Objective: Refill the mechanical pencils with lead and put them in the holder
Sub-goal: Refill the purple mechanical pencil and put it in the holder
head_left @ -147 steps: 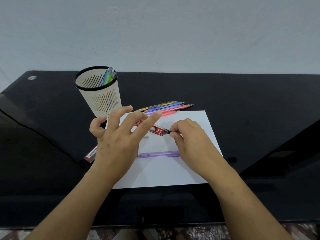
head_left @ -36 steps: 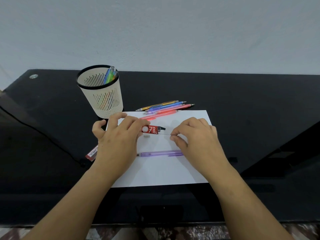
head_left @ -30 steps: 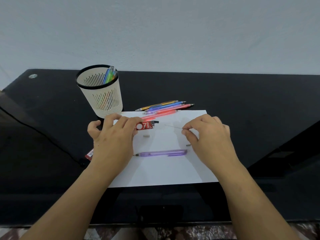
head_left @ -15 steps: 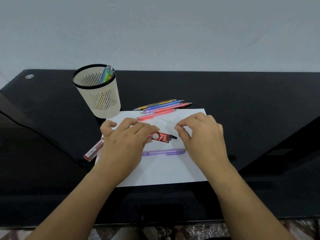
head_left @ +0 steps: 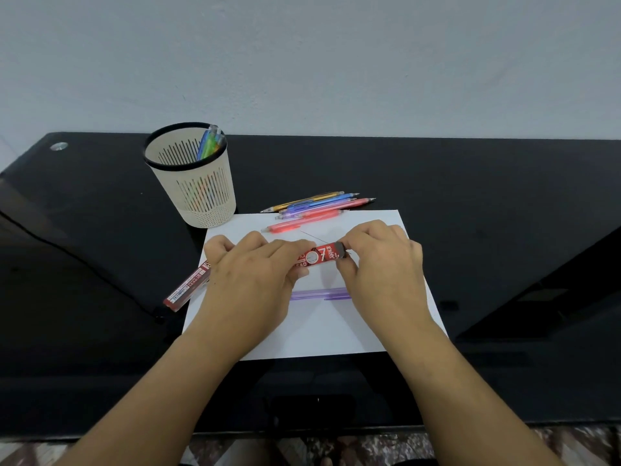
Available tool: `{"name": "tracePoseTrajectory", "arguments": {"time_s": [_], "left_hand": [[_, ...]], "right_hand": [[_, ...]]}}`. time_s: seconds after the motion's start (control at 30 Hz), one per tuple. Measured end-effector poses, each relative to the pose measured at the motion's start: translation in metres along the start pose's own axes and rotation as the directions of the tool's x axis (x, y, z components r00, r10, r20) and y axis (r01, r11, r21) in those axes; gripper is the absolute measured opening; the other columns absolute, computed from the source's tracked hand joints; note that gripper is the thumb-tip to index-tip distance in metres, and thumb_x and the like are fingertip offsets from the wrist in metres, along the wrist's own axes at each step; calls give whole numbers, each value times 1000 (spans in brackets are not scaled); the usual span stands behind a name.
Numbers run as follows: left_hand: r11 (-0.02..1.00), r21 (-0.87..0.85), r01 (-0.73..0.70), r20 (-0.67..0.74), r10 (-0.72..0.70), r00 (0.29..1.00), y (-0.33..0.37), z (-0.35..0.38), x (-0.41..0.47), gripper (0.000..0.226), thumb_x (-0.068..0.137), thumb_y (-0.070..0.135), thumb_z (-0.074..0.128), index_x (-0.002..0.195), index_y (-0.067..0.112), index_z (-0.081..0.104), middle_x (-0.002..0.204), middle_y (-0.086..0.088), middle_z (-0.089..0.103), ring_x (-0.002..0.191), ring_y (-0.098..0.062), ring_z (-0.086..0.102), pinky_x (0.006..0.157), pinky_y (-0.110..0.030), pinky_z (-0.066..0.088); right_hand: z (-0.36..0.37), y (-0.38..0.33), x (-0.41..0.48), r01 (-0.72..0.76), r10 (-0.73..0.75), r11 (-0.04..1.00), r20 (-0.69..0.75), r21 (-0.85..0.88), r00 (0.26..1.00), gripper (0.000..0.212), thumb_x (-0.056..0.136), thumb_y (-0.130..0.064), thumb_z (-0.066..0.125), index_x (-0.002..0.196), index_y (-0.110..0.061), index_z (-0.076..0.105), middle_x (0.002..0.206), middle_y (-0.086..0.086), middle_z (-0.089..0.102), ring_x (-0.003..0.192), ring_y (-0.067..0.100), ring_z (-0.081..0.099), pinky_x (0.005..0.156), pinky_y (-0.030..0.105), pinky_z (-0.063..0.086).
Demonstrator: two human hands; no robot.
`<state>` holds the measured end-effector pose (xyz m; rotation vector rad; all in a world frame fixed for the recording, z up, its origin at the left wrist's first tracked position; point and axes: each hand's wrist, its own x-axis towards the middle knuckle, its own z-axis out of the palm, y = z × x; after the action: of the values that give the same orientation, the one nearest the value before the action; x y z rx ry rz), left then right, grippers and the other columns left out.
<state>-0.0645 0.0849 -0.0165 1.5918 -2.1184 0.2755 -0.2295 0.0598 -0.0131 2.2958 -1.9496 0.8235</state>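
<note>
The left hand (head_left: 255,277) grips the red lead case (head_left: 319,256) just above the white paper (head_left: 319,331), and the right hand (head_left: 379,267) pinches its dark cap end. A thin lead (head_left: 309,235) slants toward the right fingertips, though whether they hold it cannot be told. The step looks like shutting the case, so the cap wants a light, straight push with the lead kept clear of it, since the lead would probably snap easily. The open purple pencil (head_left: 316,293) lies on the paper under both hands, well apart from the holder (head_left: 201,196) on the surface (head_left: 470,230).
</note>
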Motion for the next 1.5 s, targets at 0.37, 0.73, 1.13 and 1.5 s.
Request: {"name": "tracePoseTrajectory", "arguments": {"time_s": [0.37, 0.73, 1.13, 1.5], "left_hand": [[951, 244, 189, 17, -199, 980, -32, -3, 1, 39, 77, 9, 71, 112, 25, 67, 108, 1, 62, 100, -24, 57, 90, -46, 21], [831, 363, 423, 79, -479, 874, -50, -1, 1, 46, 84, 16, 61, 128, 29, 54, 120, 1, 55, 111, -21, 49, 102, -50, 19], [975, 56, 215, -15, -215, 977, -26, 1, -3, 24, 85, 29, 66, 109, 28, 69, 108, 7, 64, 106, -18, 54, 93, -45, 22], [993, -74, 87, 20, -86, 996, -10, 5, -2, 10, 83, 30, 70, 92, 31, 72, 99, 12, 66, 105, -13, 51, 90, -42, 23]], "right_hand": [[-6, 16, 4, 6, -6, 1000, 39, -1, 999, 9, 86, -28, 68, 93, -26, 75, 93, -5, 63, 93, 19, 52, 80, 32, 26], [-10, 20, 6, 5, -5, 1000, 131, -1, 991, 19, 92, -32, 59, 107, -30, 71, 98, -8, 56, 99, 14, 46, 86, 29, 23], [-12, 21, 7, 81, -80, 997, 201, 5, 976, 20, 91, -39, 57, 108, -37, 69, 103, -13, 57, 104, 9, 43, 87, 26, 20], [-16, 16, 3, 131, -148, 988, 241, 86, 959, 22, 89, -42, 59, 110, -38, 67, 104, -17, 51, 108, 7, 40, 88, 23, 17]]}}
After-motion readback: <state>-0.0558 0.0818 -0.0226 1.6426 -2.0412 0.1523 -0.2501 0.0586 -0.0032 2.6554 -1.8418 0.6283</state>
